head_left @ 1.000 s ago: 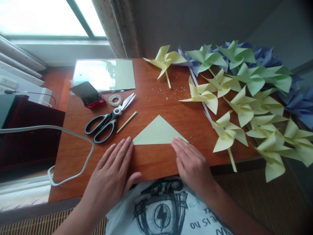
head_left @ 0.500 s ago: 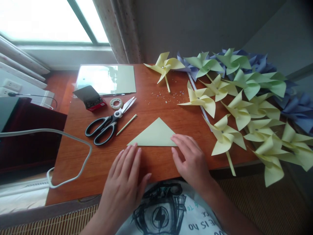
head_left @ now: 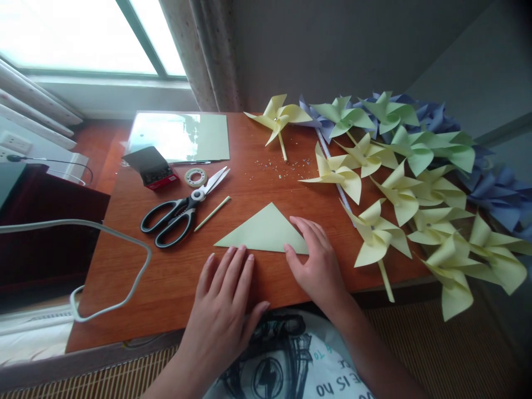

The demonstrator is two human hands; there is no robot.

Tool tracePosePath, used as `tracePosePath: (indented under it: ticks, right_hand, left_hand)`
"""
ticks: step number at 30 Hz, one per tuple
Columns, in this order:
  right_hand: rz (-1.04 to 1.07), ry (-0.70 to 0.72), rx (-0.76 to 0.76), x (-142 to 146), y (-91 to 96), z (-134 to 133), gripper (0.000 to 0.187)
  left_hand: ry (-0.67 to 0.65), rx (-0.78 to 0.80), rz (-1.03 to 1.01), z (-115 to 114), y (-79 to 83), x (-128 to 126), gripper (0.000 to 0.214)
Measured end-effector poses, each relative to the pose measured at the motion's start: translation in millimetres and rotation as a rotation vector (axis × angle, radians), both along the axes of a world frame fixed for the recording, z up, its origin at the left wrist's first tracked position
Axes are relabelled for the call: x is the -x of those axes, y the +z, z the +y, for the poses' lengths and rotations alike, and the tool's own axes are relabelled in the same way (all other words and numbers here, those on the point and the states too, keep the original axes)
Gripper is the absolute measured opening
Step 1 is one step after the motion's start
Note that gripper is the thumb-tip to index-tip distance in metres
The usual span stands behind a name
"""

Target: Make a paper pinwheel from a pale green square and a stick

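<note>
A pale green sheet of paper [head_left: 264, 230] lies on the desk, folded into a triangle with its peak pointing away from me. My left hand [head_left: 226, 299] is open and palm down, and its stretched fingertips touch the long near edge. Around the right corner of the paper curls my right hand [head_left: 318, 263], thumb at the near edge and fingers along the slanted side; the corner is partly hidden beneath it. Left of the paper lie a thin rolled paper stick [head_left: 212, 214] and black-handled scissors [head_left: 185, 208], their blades pointing away to the right.
A roll of tape [head_left: 195, 177], an open small box [head_left: 158, 174] and a stack of sheets [head_left: 214, 137] are at the back left. Small scraps [head_left: 286, 169] dot the desk. Many yellow pinwheels [head_left: 376, 231], green pinwheels [head_left: 343, 116] and purple ones crowd the right. A white cable [head_left: 124, 235] loops at left.
The folded paper has turned slightly, its right corner nearer me. My right hand has shifted to wrap that corner; my left fingers have slid right along the near edge. The view has moved a little.
</note>
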State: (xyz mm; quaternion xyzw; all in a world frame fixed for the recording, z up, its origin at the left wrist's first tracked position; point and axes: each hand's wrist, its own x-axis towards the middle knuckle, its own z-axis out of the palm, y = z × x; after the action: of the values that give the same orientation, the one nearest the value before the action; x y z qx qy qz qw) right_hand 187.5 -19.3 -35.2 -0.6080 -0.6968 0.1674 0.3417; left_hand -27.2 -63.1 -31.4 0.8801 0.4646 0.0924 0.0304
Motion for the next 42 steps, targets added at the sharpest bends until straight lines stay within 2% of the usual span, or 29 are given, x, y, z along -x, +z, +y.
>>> tracePosePath:
  ticks: [3,9,14,17,20,23,27,29,32,35,38,42]
  right_hand:
    - [-0.048,-0.018,0.006,-2.0,-2.9,-0.3,0.047]
    - [0.178,-0.023,0.036,-4.0,3.4,-7.9,0.049]
    - [0.262,-0.031,0.035,-6.6,15.0,-16.8,0.035]
    - [0.186,0.011,-0.078,-7.3,21.7,-21.7,0.021]
    - [0.036,0.064,-0.192,-6.1,25.6,-27.0,0.023]
    - [-0.061,0.124,-0.22,-3.5,26.1,-31.6,0.026]
    - [-0.1,0.148,-0.21,-0.3,25.5,-34.8,0.024]
    - [-0.11,0.15,-0.191,0.1,27.0,-35.5,0.023]
    - [-0.108,0.161,-0.137,-1.1,32.8,-36.7,0.018]
    - [-0.092,0.194,-0.092,-3.1,39.9,-37.5,0.025]
    - [-0.106,0.218,-0.112,-4.9,44.4,-35.2,0.029]
    - [-0.212,0.175,-0.108,-8.7,45.3,-25.0,0.033]
  left_hand:
    - [0.0,-0.002,-0.008,0.0,-0.1,-2.0,0.072]
    - [0.005,0.005,-0.031,2.2,0.8,-8.0,0.07]
    - [0.004,0.04,-0.071,11.6,0.8,-13.2,0.067]
    - [0.026,0.066,-0.155,20.4,5.5,-14.8,0.067]
    - [0.102,0.047,-0.303,30.2,16.9,-15.4,0.071]
    - [0.138,-0.011,-0.396,37.4,31.2,-15.7,0.069]
    - [0.048,-0.066,-0.391,39.6,41.8,-14.7,0.047]
    - [0.012,-0.083,-0.382,38.5,40.9,-12.7,0.035]
    - [-0.05,-0.024,-0.392,37.3,34.4,-8.2,0.02]
    - [-0.118,0.026,-0.386,38.8,26.3,-3.0,0.015]
    - [-0.203,0.04,-0.366,42.4,21.4,1.7,0.017]
    - [-0.27,0.087,-0.331,49.1,21.0,8.0,0.019]
